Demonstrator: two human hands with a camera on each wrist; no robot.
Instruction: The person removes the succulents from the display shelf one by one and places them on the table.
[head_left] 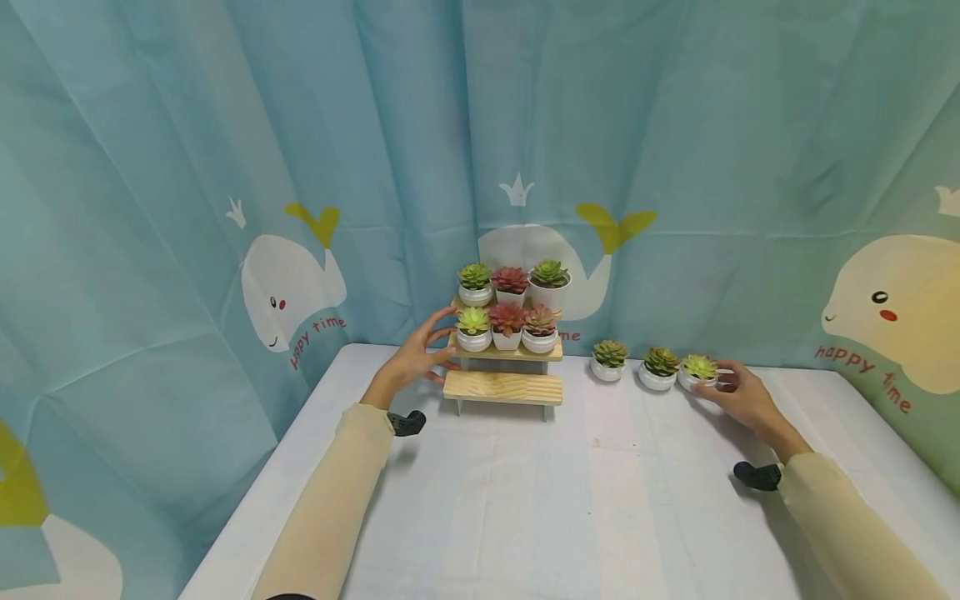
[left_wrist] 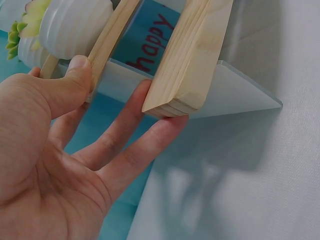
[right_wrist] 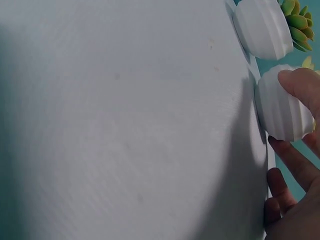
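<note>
A wooden tiered stand holds several potted succulents on its upper two steps; its lowest step is bare. My left hand grips the stand's left end. In the left wrist view, the thumb lies on the middle step's end, and two fingertips touch the lowest step. To the right of the stand, my right hand pinches a light-green succulent in a white pot. The right wrist view shows the thumb on the side of that ribbed pot, which sits on the table; its plant is mostly hidden.
Two more potted succulents, one dark green and reddish and one green, stand in a row left of the right hand. A white cloth covers the table. Behind it hangs a blue curtain with whale prints.
</note>
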